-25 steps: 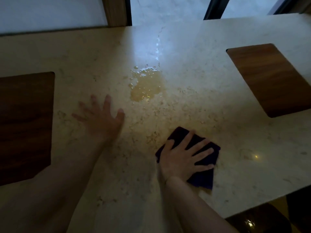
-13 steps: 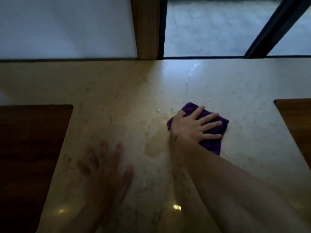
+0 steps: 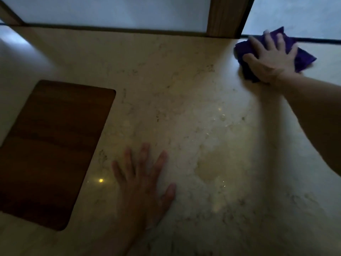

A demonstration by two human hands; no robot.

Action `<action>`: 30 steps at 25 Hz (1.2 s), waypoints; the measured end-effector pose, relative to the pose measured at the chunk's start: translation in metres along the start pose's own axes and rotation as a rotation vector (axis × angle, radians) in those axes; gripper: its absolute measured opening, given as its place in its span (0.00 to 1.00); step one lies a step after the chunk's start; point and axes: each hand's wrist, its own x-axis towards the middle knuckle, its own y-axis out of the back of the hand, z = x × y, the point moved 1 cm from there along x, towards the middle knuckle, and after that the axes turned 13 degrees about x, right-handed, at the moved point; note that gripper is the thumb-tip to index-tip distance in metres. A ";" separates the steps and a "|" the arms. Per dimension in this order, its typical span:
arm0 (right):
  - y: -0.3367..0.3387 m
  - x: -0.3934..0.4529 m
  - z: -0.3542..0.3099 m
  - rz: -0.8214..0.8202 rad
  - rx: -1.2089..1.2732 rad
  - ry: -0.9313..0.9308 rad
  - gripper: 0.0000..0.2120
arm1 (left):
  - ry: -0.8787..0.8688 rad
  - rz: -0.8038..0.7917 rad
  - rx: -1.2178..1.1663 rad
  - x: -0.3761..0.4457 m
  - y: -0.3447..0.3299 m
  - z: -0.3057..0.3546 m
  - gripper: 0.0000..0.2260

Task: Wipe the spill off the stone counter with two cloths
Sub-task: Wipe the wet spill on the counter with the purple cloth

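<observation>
Our right hand lies flat with fingers spread on a purple cloth, pressing it to the counter at about 1 o'clock, right by the far edge. The cloth is soft and rumpled, bunched under the palm, with a corner sticking out to the right. We see no label or writing on it, and only this one cloth is in view.

Our left hand rests palm down on bare stone at 6 o'clock, fingers splayed and holding nothing.

Between the two hands, nearer the left one, the spill shows as a thin yellowish smear with a few small glinting droplets around it. The counter is pale, polished stone with faint mottled veins. At 9 o'clock a dark wooden inlay with rounded corners sits flush in it.
</observation>
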 end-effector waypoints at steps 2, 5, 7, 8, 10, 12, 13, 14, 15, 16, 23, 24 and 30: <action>0.001 -0.014 0.004 -0.040 -0.045 0.082 0.31 | -0.012 0.002 -0.002 -0.001 0.002 0.001 0.33; -0.006 -0.045 -0.006 -0.098 -0.081 0.159 0.30 | -0.006 0.003 -0.022 -0.001 0.002 0.000 0.33; -0.013 -0.078 -0.013 -0.115 -0.088 0.198 0.30 | -0.004 0.000 -0.026 -0.004 0.003 0.001 0.33; -0.017 -0.094 -0.018 -0.122 -0.085 0.221 0.30 | 0.004 -0.004 -0.032 -0.002 0.002 0.000 0.33; -0.023 -0.134 -0.024 -0.137 -0.066 0.255 0.30 | 0.021 0.002 -0.052 -0.002 0.001 0.001 0.34; -0.029 -0.182 -0.030 -0.148 -0.052 0.291 0.30 | 0.027 0.016 -0.055 -0.004 -0.001 0.002 0.34; -0.032 -0.206 -0.033 -0.153 -0.045 0.305 0.29 | 0.032 0.012 -0.059 -0.004 -0.001 0.002 0.35; -0.036 -0.232 -0.035 -0.154 -0.041 0.310 0.29 | 0.038 0.004 -0.071 -0.003 -0.002 0.002 0.35; -0.041 -0.258 -0.037 -0.149 -0.042 0.311 0.29 | 0.045 0.000 -0.090 -0.003 -0.003 0.003 0.35; -0.045 -0.285 -0.040 -0.141 -0.046 0.306 0.29 | 0.047 -0.001 -0.102 -0.003 -0.004 0.003 0.34; -0.076 -0.496 -0.065 -0.169 -0.022 0.194 0.30 | -0.064 -0.045 -0.101 0.003 -0.007 -0.003 0.35; -0.081 -0.529 -0.070 -0.166 -0.014 0.169 0.30 | -0.088 -0.080 -0.111 0.005 -0.007 -0.005 0.36; -0.113 -0.668 -0.108 -0.050 -0.025 -0.015 0.30 | -0.169 -0.251 -0.122 0.002 0.011 -0.013 0.39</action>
